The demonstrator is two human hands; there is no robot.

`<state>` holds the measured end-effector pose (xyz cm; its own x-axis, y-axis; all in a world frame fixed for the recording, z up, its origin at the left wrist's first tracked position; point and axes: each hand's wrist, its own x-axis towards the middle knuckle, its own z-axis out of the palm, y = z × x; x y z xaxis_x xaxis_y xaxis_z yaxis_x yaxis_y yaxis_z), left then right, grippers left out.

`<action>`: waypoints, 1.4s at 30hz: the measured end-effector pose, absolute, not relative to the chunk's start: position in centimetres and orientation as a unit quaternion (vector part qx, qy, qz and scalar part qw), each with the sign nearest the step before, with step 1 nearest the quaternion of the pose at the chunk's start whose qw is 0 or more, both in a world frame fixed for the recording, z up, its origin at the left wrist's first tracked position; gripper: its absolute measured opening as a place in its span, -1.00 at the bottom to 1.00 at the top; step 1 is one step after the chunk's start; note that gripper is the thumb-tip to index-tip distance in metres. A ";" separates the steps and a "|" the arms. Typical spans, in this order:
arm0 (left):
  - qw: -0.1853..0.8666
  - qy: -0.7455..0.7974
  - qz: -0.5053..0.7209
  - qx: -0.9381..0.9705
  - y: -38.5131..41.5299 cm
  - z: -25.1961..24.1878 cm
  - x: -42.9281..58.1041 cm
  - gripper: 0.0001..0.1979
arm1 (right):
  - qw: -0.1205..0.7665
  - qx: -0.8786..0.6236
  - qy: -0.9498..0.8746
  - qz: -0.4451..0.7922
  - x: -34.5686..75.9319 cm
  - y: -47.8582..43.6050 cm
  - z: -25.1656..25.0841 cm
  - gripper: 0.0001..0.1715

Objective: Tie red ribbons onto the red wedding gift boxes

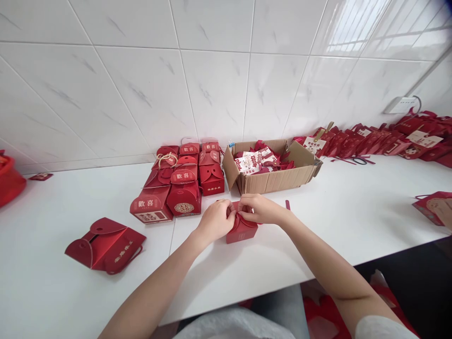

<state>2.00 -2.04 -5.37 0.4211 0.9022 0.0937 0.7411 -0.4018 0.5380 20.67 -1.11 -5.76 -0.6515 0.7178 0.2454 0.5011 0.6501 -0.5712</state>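
A small red gift box stands upright on the white table in front of me. My left hand is closed on the top of this box from the left, thumb and fingertips pinched together. From the right, my right hand pinches the same top, its fingers curled close to the left ones. The fingers partly hide the folded flaps, and whether they also grip a ribbon is too small to make out. Just behind the hands sits an open cardboard carton holding red and white printed tags.
Several red boxes are grouped left of the carton. A red box with loose flaps lies at the left. Rows of red bags line the tiled wall at right, and a red package lies near the right edge.
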 end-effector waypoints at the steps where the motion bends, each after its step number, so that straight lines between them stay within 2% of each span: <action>1: 0.209 0.507 0.191 0.814 -2.1 -5.4 2.0 -0.88 | 0.233 -0.347 -0.878 0.235 20.7 -1.1 -5.7 -0.85; 10: 0.185 0.497 0.224 0.818 -2.2 -5.5 1.8 -0.92 | 0.242 -0.349 -0.870 0.250 21.0 -1.4 -5.8 -0.84; 28: 0.233 0.482 0.236 0.811 -2.2 -5.9 1.0 -0.93 | 0.243 -0.349 -0.866 0.265 21.0 -1.4 -5.9 -0.84; 42: 0.262 0.451 0.272 0.809 -2.0 -5.9 0.3 -0.89 | 0.264 -0.361 -0.849 0.283 20.8 -1.7 -6.0 -0.92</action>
<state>0.30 -1.97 -5.90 0.4462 0.8715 0.2036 0.5863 -0.4566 0.6692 20.77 -1.65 -5.99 -0.6001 0.7620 0.2433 0.4638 0.5793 -0.6704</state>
